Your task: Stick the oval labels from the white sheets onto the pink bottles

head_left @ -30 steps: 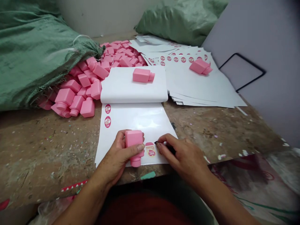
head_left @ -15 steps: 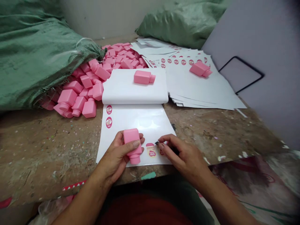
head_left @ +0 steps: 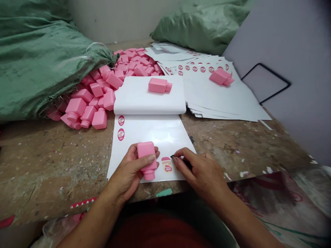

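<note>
My left hand (head_left: 134,168) is wrapped round a pink plastic bottle (head_left: 146,155), its neck pointing toward me and my thumb across its front. Under both hands lies a white sticker sheet (head_left: 144,129). My right hand (head_left: 199,168) pinches a slim black pointed tool (head_left: 187,164); its exact kind is mostly hidden by the fingers. The tool's tip is beside a pink and cream label (head_left: 167,164) printed "BABY", which sits on the sheet. Two round pink stickers (head_left: 121,134) show at the sheet's left edge.
A heap of pink bottles (head_left: 100,93) spills from a green woven sack (head_left: 46,62) at left. One bottle (head_left: 159,85) lies on the sheet's folded back part, another (head_left: 221,77) on a paper stack (head_left: 227,100). A second sack (head_left: 193,27) and a black metal bracket (head_left: 275,75) stand behind.
My right hand has shifted slightly, with the black tool's tip still close by the label's upper right. The left hand keeps the bottle in nearly the same place.
</note>
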`<state>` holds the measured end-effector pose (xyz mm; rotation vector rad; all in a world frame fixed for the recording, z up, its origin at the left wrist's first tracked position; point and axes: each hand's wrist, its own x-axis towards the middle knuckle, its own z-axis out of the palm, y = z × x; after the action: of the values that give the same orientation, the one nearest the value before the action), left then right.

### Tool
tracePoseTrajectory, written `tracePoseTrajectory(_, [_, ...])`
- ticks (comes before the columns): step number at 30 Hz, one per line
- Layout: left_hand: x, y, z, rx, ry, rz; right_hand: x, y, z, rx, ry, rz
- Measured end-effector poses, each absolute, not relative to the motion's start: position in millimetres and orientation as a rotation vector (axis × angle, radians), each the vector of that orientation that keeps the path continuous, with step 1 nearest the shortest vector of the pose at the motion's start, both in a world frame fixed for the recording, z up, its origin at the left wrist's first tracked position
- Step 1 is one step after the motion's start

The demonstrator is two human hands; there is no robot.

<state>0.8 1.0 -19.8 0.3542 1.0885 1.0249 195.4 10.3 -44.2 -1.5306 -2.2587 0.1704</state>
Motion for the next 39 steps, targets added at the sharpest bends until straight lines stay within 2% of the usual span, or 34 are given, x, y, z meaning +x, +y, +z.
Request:
tracePoseTrajectory(7, [1.1, 2.0, -17.9, 0.347, 1.098, 1.013, 192.3, 10.4, -41.3, -1.619, -2.288, 0.198])
tracePoseTrajectory(16, [1.0, 1.1, -18.0, 0.361, 1.090, 1.009, 199.1, 15.0, -40.8, -1.628, -2.153, 0.662])
tracePoseTrajectory(22, [-0.3, 0.6, -20.4, 0.351, 1.063, 1.028, 200.7, -0.1, -40.0, -1.532, -2.298, 0.534])
tracePoseTrajectory(26, [-0.8, 1.3, -21.7, 0.335, 1.083, 1.052, 207.2, -21.7, -25.9, -1.389, -2.279, 0.893])
tracePoseTrajectory(30, [-0.9, 2.3, -23.3, 0.352, 1.078, 1.076, 218.9, -31.7, -6.0, -1.250, -1.899, 1.237])
tracePoseTrajectory(36, [4.3, -7.4, -14.4, 0.453, 1.087, 1.089, 208.6, -17.8, 6.2, -1.340, -1.563, 0.968])
tracePoseTrajectory(39, [10.3, -20.6, -7.8, 0.442, 1.041, 1.059, 195.1, -18.4, 0.6, -1.336, -1.474, 1.049])
